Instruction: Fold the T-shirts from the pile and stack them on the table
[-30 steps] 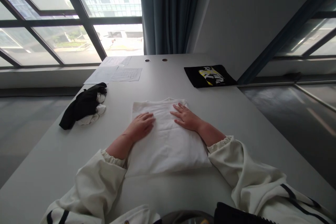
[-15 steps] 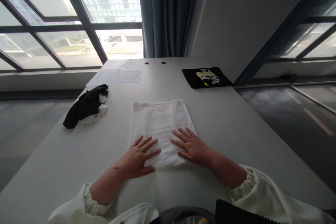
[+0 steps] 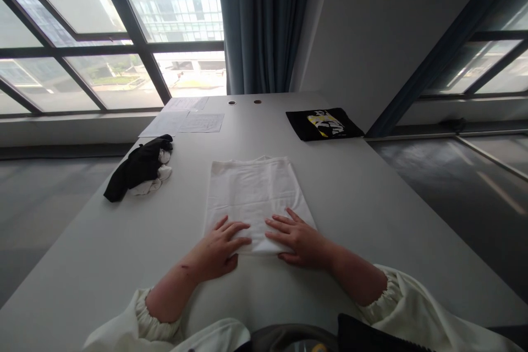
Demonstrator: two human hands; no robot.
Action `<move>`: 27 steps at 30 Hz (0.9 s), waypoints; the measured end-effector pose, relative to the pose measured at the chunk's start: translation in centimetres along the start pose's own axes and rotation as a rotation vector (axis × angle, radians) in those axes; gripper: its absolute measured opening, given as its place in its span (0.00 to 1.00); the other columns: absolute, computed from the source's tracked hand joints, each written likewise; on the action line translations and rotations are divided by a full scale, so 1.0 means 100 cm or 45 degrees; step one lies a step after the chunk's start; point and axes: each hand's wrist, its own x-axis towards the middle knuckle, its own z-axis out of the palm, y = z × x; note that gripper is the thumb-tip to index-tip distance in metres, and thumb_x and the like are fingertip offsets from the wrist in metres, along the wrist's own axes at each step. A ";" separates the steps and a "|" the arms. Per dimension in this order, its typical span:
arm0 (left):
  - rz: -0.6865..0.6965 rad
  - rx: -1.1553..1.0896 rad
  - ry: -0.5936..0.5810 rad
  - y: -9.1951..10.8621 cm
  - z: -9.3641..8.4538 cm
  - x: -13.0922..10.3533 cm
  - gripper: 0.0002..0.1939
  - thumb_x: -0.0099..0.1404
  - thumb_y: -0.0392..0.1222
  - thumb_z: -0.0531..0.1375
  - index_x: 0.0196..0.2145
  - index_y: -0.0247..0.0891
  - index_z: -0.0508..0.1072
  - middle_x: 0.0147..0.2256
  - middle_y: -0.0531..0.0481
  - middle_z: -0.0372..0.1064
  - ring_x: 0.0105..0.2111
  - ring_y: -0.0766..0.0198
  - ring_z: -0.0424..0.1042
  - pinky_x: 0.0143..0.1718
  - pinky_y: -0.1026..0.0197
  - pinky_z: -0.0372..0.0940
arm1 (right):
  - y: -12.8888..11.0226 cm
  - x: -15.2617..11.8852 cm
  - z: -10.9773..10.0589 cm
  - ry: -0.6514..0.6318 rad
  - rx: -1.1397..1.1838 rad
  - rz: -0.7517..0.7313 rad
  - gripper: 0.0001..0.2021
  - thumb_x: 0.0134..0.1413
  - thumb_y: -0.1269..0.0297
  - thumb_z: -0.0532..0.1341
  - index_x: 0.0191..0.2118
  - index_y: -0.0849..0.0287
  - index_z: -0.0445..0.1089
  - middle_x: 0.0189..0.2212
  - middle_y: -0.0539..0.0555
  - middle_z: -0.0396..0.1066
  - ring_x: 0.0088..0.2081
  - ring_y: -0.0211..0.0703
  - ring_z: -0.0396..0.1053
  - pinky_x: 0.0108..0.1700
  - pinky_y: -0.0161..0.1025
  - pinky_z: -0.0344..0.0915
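A folded white cloth garment (image 3: 253,187) lies flat on the white table in front of me, with faint creases across its top. My left hand (image 3: 220,247) rests on its near left part, fingers spread and thumb by the near edge. On the near right part lies my right hand (image 3: 299,242), fingers stretched out over the fabric and its thumb also at the near edge. Whether either thumb reaches under the cloth is hidden from me.
A crumpled black and pale cloth (image 3: 140,168) lies on the left of the table (image 3: 355,203). Paper sheets (image 3: 201,122) sit at the back left. A folded black garment with a yellow and white print (image 3: 324,124) lies at the back right, by the table's edge.
Both hands have slid slightly toward the garment's near edge, with the thumbs drawn in. The garment's near edge sits a little farther from me.
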 end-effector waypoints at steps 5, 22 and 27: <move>-0.056 -0.049 0.047 -0.016 -0.007 -0.022 0.39 0.48 0.27 0.56 0.57 0.48 0.74 0.67 0.47 0.65 0.66 0.50 0.65 0.74 0.39 0.51 | 0.022 -0.026 0.000 0.118 0.051 -0.072 0.38 0.49 0.73 0.65 0.69 0.53 0.68 0.71 0.61 0.62 0.74 0.60 0.53 0.74 0.66 0.45; -0.368 -0.299 0.380 -0.068 -0.010 -0.053 0.22 0.59 0.35 0.60 0.52 0.45 0.75 0.56 0.44 0.77 0.58 0.52 0.75 0.64 0.48 0.67 | 0.057 -0.054 -0.005 0.558 0.260 0.024 0.19 0.64 0.69 0.63 0.59 0.49 0.75 0.60 0.59 0.75 0.63 0.53 0.71 0.65 0.58 0.69; -0.374 -0.372 0.358 -0.073 -0.013 -0.055 0.14 0.68 0.36 0.56 0.46 0.44 0.79 0.59 0.43 0.76 0.60 0.53 0.73 0.63 0.49 0.67 | 0.062 -0.055 -0.004 0.544 0.264 0.026 0.21 0.63 0.69 0.64 0.60 0.50 0.75 0.62 0.60 0.74 0.65 0.53 0.69 0.67 0.59 0.67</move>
